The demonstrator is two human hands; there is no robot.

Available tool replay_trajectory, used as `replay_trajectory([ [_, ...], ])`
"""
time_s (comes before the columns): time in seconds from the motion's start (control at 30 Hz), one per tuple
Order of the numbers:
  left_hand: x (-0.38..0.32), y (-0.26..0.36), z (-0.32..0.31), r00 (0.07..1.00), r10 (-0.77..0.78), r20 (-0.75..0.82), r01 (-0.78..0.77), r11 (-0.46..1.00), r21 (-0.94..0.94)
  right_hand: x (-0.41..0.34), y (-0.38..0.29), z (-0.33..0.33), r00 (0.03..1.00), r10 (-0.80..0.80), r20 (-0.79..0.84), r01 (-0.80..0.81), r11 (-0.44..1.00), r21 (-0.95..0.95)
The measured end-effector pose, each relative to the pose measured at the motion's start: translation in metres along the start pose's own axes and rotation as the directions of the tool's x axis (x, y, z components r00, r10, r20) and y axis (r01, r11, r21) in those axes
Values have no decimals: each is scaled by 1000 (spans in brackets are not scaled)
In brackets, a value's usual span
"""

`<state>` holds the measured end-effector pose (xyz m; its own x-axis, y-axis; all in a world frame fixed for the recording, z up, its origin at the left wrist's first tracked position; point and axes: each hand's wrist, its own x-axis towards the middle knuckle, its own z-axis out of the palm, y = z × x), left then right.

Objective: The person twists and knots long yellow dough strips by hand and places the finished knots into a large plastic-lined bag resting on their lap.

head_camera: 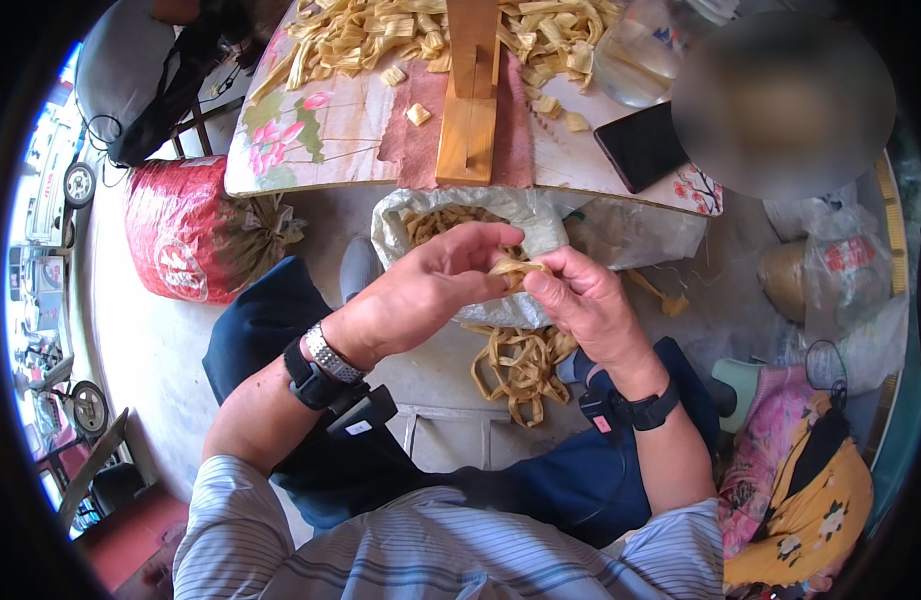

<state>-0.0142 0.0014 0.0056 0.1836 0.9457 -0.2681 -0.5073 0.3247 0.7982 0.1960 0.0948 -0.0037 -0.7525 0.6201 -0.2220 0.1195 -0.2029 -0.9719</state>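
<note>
My left hand [438, 281] and my right hand [584, 292] meet over an open white woven sack [400, 206]. Between them is a folded tan strip [522, 271] of dried plant-like material. The right thumb and fingers pinch its right side, while the left thumb and fingers hold its left side. Brown pieces [449, 220] show inside the sack. A loose tangle of long tan strips [516, 367] hangs or lies below my hands; which of the two I cannot tell. Beyond the sack, an upright wooden stand [466, 142] rests on a reddish cloth [415, 142] on the table.
The flower-patterned table [340, 169] bears heaped yellowish strips [370, 37], a black phone [640, 146] and a clear plastic container [636, 60]. A red sack [179, 240] stands at left, plastic bags [843, 262] at right. A person's blurred head is at upper right.
</note>
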Motion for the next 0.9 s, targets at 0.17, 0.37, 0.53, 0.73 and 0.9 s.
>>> replay_trajectory([
  [0.17,1,-9,4,974,129,-186,-55,932,358,-9,8,1,973,189,130,-228,862,453],
  [0.37,-8,-7,13,969,243,-43,-124,632,765,-9,4,6,968,233,91,-249,925,287],
  [0.53,-6,-8,12,968,198,-155,-22,680,733,-12,12,12,983,162,90,-162,987,-5],
  [0.73,-8,10,-3,938,165,-305,11,865,501,-10,0,-4,995,81,66,-71,986,-149],
  [0.9,-10,14,-6,944,120,-309,72,837,543,-13,-7,-7,1000,22,21,-16,967,-253],
])
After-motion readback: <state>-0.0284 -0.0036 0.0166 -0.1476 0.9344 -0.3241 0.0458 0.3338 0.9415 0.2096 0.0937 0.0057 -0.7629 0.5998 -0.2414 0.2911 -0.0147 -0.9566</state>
